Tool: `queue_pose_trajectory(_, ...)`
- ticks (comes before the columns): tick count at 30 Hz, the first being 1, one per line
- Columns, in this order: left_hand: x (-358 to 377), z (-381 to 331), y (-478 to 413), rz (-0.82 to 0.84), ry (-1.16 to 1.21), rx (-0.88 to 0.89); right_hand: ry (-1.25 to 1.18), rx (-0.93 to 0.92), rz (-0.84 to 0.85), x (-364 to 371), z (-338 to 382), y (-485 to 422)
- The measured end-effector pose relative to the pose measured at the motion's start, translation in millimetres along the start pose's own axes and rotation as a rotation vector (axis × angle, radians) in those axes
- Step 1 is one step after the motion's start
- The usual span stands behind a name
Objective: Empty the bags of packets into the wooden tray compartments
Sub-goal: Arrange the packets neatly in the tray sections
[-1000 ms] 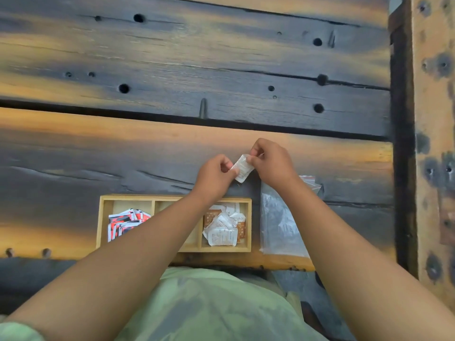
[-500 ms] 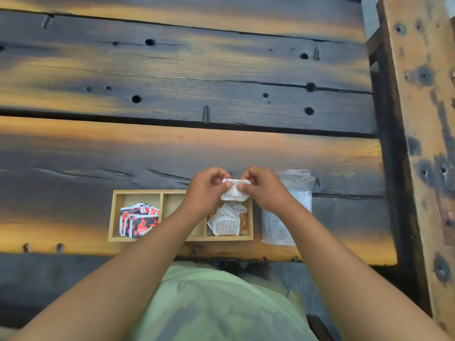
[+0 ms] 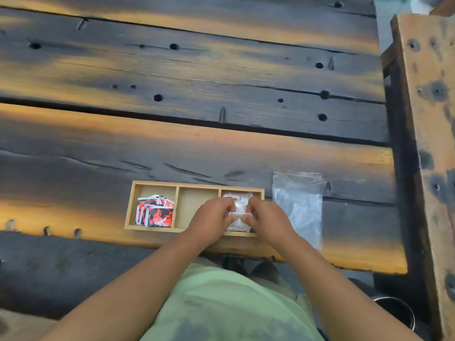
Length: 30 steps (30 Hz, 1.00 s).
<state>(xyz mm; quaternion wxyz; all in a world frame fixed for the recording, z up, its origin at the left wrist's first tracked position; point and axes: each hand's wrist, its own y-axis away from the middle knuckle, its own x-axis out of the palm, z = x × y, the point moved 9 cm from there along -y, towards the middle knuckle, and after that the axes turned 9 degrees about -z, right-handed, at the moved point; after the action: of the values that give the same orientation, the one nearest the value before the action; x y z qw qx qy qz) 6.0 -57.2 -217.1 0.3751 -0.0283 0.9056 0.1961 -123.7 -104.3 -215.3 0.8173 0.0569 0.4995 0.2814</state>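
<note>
A wooden tray (image 3: 197, 184) with three compartments sits near the table's front edge. Its left compartment holds several red, black and white packets (image 3: 155, 211). The middle compartment is bare wood. The right compartment holds white packets (image 3: 240, 204), partly hidden by my hands. My left hand (image 3: 213, 220) and my right hand (image 3: 267, 220) both pinch one white packet (image 3: 239, 214) by its ends, low over the right compartment. A clear zip bag (image 3: 299, 205) lies flat just right of the tray.
The table is dark, weathered planks (image 3: 197, 77) with holes and a long gap. A rough wooden beam (image 3: 428, 143) runs along the right side. A dark round container (image 3: 396, 313) stands below the table at lower right.
Both hands have come down and towards me with the white packet, from above the tray's far edge to low over the right compartment. The view has shifted, showing more of the table.
</note>
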Motion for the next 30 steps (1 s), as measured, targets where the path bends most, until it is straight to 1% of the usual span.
queue_pose_trajectory(4,1.2,0.4,3.5,-0.043,-0.086,0.048,0.102,-0.067,-0.073,0.7,4.7,5.1)
queue_pose_trajectory(11,3.4,-3.0,3.9,-0.092,-0.166,0.042,0.229,-0.127,-0.079,1.5,10.0,4.0)
queue_pose_trajectory(23,4.3,-7.2,6.3,-0.106,-0.247,0.002,0.197,-0.118,-0.129,4.0,6.6,7.0)
queue_pose_trajectory(30,4.4,-5.6,6.0,-0.083,-0.255,-0.067,0.207,-0.111,-0.111,2.0,8.5,7.6)
